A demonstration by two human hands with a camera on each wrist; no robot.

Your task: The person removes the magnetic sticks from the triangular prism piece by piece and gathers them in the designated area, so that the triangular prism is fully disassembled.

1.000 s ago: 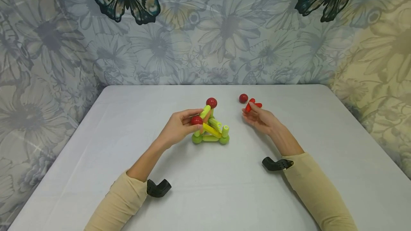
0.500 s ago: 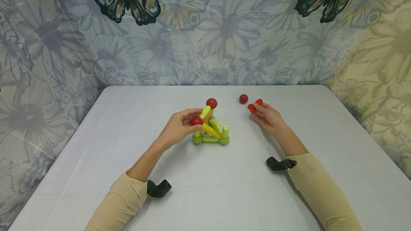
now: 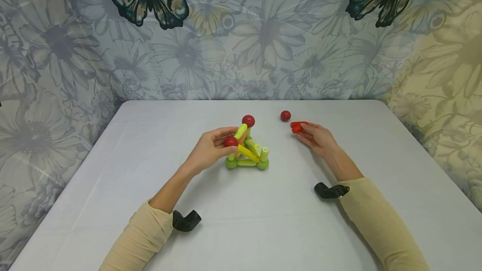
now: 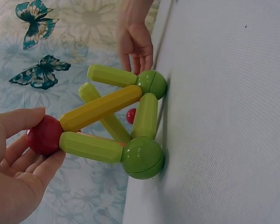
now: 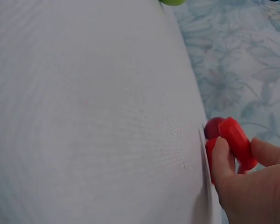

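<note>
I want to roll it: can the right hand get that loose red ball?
Probably yes: the loose red ball is close, though the right hand might first need to drop its red stick.

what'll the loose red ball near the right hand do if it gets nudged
The red ball would probably roll at a light push, being round and on a flat table. Its shiny surface suggests it may be a little slippery to pinch. It looks evenly round with no dents, so it is likely stiff rather than squashy.
</note>
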